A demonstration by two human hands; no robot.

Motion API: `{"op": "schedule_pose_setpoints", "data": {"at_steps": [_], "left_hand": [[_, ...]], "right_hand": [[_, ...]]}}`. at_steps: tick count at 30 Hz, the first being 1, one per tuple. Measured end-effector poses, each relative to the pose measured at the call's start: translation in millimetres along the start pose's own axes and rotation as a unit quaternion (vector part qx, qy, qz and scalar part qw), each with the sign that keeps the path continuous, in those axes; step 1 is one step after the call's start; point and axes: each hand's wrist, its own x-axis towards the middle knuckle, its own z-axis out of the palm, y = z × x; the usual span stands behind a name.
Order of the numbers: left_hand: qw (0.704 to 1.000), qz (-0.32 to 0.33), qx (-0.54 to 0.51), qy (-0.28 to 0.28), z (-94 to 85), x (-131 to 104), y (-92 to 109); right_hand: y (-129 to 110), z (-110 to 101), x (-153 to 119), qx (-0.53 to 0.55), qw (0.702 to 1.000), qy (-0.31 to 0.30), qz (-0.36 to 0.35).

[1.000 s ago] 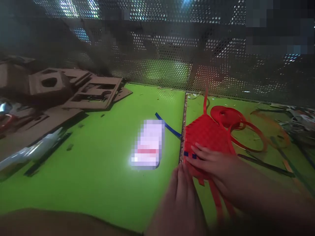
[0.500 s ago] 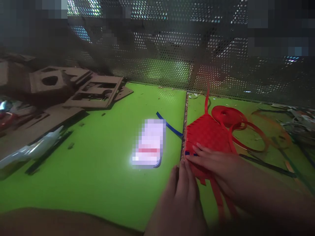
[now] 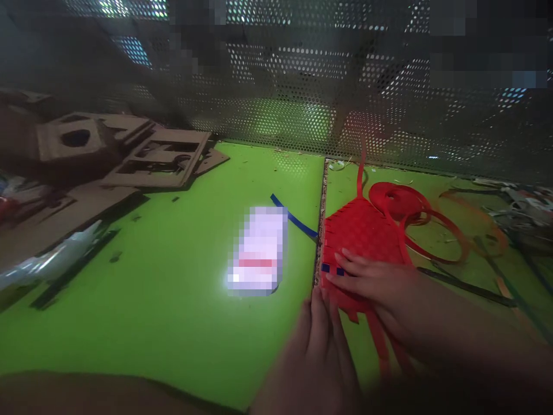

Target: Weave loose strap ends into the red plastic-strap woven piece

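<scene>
A flat red woven piece [image 3: 367, 230] lies on the green table, with a few dark blue squares near its lower left edge. My right hand [image 3: 375, 282] lies across its lower part, palm down, fingers stretched out to the left. At the piece's lower left edge is my left hand [image 3: 317, 346], its fingers pressed together and their tips touching the edge; what they may hold is hidden. Red strips [image 3: 378, 340] trail from the bottom of the piece. A blue strip [image 3: 300, 223] reaches left from beside the table seam.
A lit phone [image 3: 259, 251] lies left of my hands. Cardboard pieces [image 3: 159, 158] and clear plastic [image 3: 56, 256] are at the left. Coiled red strip [image 3: 397, 202] and loose scraps are at the right. A perforated metal panel [image 3: 294, 80] stands behind the table.
The whole view has shifted slightly, so things appear a little further left. Both hands stay at the red woven piece in nearly the same pose.
</scene>
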Motion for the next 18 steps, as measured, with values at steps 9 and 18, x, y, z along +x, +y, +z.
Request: {"op": "schedule_pose_setpoints", "data": {"at_steps": [9,18], "left_hand": [[1.000,-0.013,0.002,-0.016,2.3,-2.9,3.3],[0.999,-0.006,-0.004,-0.034,0.3,-2.2,-0.1]], "right_hand": [[-6.8,-7.2,3.0,0.014,1.000,-0.016,0.011],[-4.3,-8.3,2.8,0.015,1.000,-0.024,0.009]]}}
